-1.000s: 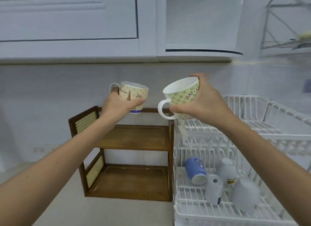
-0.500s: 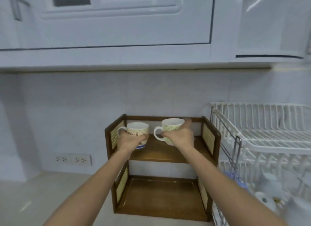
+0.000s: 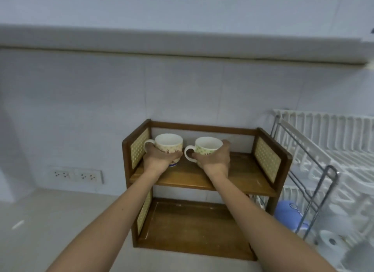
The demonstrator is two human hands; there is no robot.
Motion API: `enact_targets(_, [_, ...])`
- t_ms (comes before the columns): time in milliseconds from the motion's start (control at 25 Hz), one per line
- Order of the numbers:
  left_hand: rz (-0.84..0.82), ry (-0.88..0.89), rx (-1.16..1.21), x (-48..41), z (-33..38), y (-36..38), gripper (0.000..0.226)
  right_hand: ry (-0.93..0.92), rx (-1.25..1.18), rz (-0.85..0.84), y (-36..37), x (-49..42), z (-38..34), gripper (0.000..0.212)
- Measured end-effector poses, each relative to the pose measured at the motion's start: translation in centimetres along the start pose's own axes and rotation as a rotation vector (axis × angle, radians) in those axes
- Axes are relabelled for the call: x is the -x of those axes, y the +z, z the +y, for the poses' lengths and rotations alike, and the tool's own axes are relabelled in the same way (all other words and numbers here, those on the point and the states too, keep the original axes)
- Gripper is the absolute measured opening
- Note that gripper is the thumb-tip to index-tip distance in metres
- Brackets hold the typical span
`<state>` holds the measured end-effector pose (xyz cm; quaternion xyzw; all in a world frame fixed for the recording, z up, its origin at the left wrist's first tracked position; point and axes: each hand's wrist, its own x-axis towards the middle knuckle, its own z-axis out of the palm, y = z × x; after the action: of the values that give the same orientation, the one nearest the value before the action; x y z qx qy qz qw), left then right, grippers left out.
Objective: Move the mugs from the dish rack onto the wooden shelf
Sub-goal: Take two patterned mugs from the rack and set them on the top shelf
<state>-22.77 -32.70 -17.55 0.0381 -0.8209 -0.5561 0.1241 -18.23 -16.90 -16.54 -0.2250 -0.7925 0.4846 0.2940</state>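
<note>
Two mugs stand upright on the upper board of the wooden shelf (image 3: 238,179). A cream mug with brown print (image 3: 169,143) is at the left, and my left hand (image 3: 159,159) wraps its front. A mug with a green pattern (image 3: 206,146) is beside it to the right, its handle pointing left. My right hand (image 3: 215,159) grips this mug around its body. Both mug bases appear to rest on the board. The two mugs are close but apart.
The shelf's lower board (image 3: 194,225) is bare. A white dish rack (image 3: 332,150) stands right of the shelf, with a blue cup (image 3: 289,213) and white cups (image 3: 332,243) on its lower tier. Wall sockets (image 3: 77,175) sit at the left; cabinets hang overhead.
Both hands carried the mugs from the air in front of the rack to the shelf's upper board and lowered them onto it. The view turned left, toward the shelf.
</note>
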Motion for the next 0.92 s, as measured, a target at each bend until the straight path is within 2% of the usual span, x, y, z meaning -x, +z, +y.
enact_targets(240, [-0.013,0.007,-0.167,0.4,0.2,-0.4,0.108,-0.037,0.002,-0.013,0.0,0.0,0.3,0.098])
enact_targets(400, [-0.013,0.014,-0.247,0.7,0.5,-0.2,0.095,-0.016,0.019,-0.064,-0.5,0.3,0.3,0.099])
enact_targets(520, [0.014,0.025,-0.202,2.0,1.1,-0.5,0.08,-0.102,0.002,-0.124,-2.1,1.8,0.6,0.09])
enact_targets(600, [0.06,0.113,-0.09,4.4,1.3,-0.7,0.069,-0.209,0.025,-0.135,-4.1,4.1,1.2,0.078])
enact_targets(720, [0.088,0.287,0.04,10.8,0.6,-0.2,0.057,-0.346,0.115,-0.206,-8.6,9.9,4.1,0.076])
enact_targets(800, [-0.004,0.382,0.057,16.6,-0.7,0.9,0.05,-0.434,0.157,-0.194,-12.5,14.1,7.4,0.069])
enact_targets(920, [-0.211,0.561,0.067,25.1,-2.9,2.7,0.039,-0.53,0.223,-0.074,-19.0,18.2,13.2,0.049])
